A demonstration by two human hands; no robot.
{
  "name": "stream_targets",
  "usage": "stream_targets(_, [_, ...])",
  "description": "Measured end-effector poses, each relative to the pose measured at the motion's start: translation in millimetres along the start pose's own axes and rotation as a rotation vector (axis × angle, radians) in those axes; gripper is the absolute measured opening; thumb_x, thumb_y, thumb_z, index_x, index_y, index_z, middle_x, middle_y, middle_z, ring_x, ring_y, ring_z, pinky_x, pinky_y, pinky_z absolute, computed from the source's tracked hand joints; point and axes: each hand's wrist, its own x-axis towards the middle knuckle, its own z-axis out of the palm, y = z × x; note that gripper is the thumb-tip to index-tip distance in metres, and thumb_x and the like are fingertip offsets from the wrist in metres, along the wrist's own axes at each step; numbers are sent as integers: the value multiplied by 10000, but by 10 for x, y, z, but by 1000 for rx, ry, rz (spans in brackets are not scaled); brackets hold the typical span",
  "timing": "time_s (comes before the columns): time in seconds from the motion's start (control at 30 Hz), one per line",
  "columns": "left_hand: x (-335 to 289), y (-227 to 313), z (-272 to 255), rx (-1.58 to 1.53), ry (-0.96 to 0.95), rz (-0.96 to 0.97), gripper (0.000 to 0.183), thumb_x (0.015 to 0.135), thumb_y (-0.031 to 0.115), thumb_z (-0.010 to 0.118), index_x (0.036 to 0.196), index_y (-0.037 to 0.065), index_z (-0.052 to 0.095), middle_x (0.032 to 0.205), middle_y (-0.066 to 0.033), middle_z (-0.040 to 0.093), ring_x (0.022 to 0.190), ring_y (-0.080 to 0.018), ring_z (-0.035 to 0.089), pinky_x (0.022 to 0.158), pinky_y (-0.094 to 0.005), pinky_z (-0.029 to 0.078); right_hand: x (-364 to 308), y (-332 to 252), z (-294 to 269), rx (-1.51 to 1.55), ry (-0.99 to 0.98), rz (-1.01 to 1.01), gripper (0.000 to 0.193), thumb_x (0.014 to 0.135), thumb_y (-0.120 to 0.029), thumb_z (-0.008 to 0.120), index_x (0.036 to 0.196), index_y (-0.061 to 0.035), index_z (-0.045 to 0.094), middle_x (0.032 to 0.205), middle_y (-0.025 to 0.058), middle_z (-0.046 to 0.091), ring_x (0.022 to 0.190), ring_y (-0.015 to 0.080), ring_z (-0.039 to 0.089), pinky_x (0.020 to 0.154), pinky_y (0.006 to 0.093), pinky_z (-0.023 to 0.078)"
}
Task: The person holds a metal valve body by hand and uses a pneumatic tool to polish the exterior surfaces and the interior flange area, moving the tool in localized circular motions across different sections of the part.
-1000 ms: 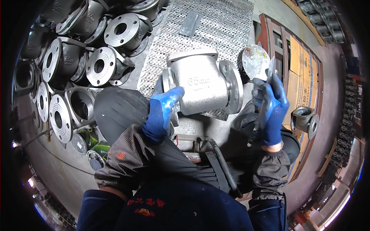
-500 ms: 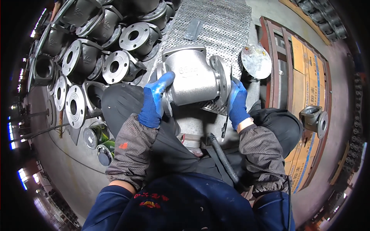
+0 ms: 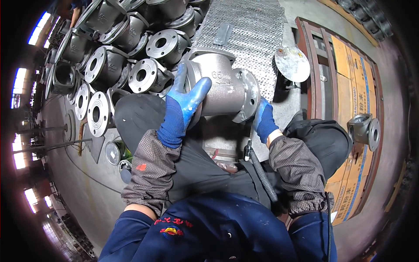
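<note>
Between my two gloved hands, above my lap, is a grey cast flanged valve body (image 3: 222,94), lying with its barrel crosswise and a wide square flange on the far side. My left hand (image 3: 185,100), in a blue coated glove, grips the left round flange, thumb along the near side and fingers reaching over its outer face. At the other end, my right hand (image 3: 263,117) is closed against the right round flange; its fingertips are partly hidden behind the metal. A corrugated hose (image 3: 262,181) runs below, between my legs.
Many similar valve bodies (image 3: 102,65) are piled at the left. A textured metal sheet (image 3: 253,30) lies ahead, with a small grey block (image 3: 223,34) on it. A round metal plate (image 3: 291,64) stands beside a brown rack (image 3: 310,83). Flattened cartons (image 3: 355,96) and another valve body (image 3: 364,131) are at right.
The valve body has turned slightly, its right end coming nearer me. My left hand has spread its thumb away from its fingers on the flange; my right hand sits slightly lower.
</note>
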Motion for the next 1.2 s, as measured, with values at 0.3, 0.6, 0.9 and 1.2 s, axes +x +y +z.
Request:
stream_targets(0.3, [259, -226, 13, 353, -80, 263, 859, 807, 243, 730, 1450, -54, 244, 1488, -212, 302, 1395, -265, 270, 1126, -324, 260, 418, 169, -274, 82, -33, -20, 308, 964, -240, 414, 1111, -45, 602, 1016, 104, 652, 885, 229, 628, 786, 377, 526])
stream_targets(0.6, [578, 41, 107, 192, -111, 105, 835, 817, 320, 726, 1417, -83, 307, 1252, -162, 558, 1055, -186, 564, 888, -283, 467, 291, -129, -72, 132, -20, 18, 297, 935, -175, 397, 1056, -30, 626, 977, 116, 647, 844, 226, 622, 722, 342, 509])
stream_targets(0.9, [987, -22, -40, 232, -328, 413, 732, 908, 334, 624, 1444, -36, 289, 1310, -194, 505, 1162, -185, 530, 942, -287, 440, 441, -291, -110, 46, -101, -180, 313, 956, -212, 399, 1151, -66, 595, 1049, 68, 633, 894, 181, 597, 771, 294, 488])
stream_targets(1.2, [1056, -264, -465, 728, -300, 865, 380, 923, 36, 516, 1298, -19, 489, 1337, -282, 475, 1199, -364, 532, 997, -386, 440, 365, -179, 79, 104, -6, -97, 339, 969, -260, 403, 1160, -38, 574, 1049, 77, 631, 941, 198, 588, 866, 328, 465])
